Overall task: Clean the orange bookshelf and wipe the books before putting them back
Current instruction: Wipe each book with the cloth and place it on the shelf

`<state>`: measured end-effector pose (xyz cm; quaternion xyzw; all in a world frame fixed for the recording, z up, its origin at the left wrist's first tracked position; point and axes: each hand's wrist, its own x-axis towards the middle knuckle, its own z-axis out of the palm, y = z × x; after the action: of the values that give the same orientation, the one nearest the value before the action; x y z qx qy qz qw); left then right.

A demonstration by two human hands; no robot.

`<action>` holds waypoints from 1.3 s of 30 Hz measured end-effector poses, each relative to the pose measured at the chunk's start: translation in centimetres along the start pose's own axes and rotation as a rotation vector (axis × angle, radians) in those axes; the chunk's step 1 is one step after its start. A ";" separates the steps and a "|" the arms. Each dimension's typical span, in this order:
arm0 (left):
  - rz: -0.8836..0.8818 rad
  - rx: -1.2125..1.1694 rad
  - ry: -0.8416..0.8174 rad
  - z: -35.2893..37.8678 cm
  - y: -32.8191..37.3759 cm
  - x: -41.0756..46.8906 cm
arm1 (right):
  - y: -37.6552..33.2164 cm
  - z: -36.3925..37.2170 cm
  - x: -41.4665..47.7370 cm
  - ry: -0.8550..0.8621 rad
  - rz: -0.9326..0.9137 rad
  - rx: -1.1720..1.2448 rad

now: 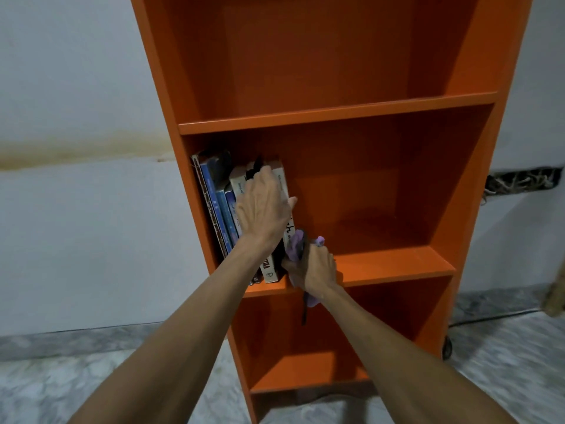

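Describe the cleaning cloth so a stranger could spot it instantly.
Find the orange bookshelf and look at its middle shelf, where books stand at the left end. Just right of them, the right hand grips a purple cloth, the only soft, lilac thing there.

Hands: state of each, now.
Left hand: open, flat against the books.
Right hand: closed, holding the purple cloth.
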<state>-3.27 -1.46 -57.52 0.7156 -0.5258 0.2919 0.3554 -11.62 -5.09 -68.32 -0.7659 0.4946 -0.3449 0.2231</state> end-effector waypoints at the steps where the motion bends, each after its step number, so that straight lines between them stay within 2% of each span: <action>1: 0.048 0.030 0.032 0.0 0.2 0.3 | 0.0 0.3 0.0 0.003 -0.001 0.030; 4: 0.137 0.164 0.128 0.7 -0.2 1.1 | 0.0 1.0 -0.2 0.030 -0.019 -0.009; 8: 0.157 0.300 0.201 1.4 -3.0 1.1 | -0.2 1.2 -0.2 -0.039 -0.026 -0.100; 12: 0.129 0.301 0.140 1.3 -3.4 1.0 | 0.4 1.9 0.1 -0.083 0.018 -0.212; 15: 0.080 0.306 0.082 1.0 -2.6 1.0 | 0.7 1.3 0.5 -0.243 0.076 -0.143; 17: 0.059 0.303 0.037 0.8 -2.4 0.9 | 0.8 0.0 0.3 -0.278 0.084 -0.096; 23: 0.015 0.236 -0.111 -0.2 -1.7 0.4 | 3.2 -4.7 -3.3 -0.079 0.040 0.041; 29: 0.006 0.014 -0.184 -1.3 1.9 -7.3 | 6.4 -10.5 -10.4 -0.035 0.074 0.108; 33: -0.006 -0.137 -0.429 -0.6 5.6 -16.5 | 9.5 -12.7 -16.5 -0.001 0.220 0.135; 39: -0.028 -0.339 -1.012 1.9 8.2 -29.9 | 17.2 -12.0 -24.4 0.115 0.591 0.317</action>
<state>-19.34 11.67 -80.61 0.7065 -0.6616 -0.1834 0.1718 -37.65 10.04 -79.59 -0.5243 0.6474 -0.3807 0.4014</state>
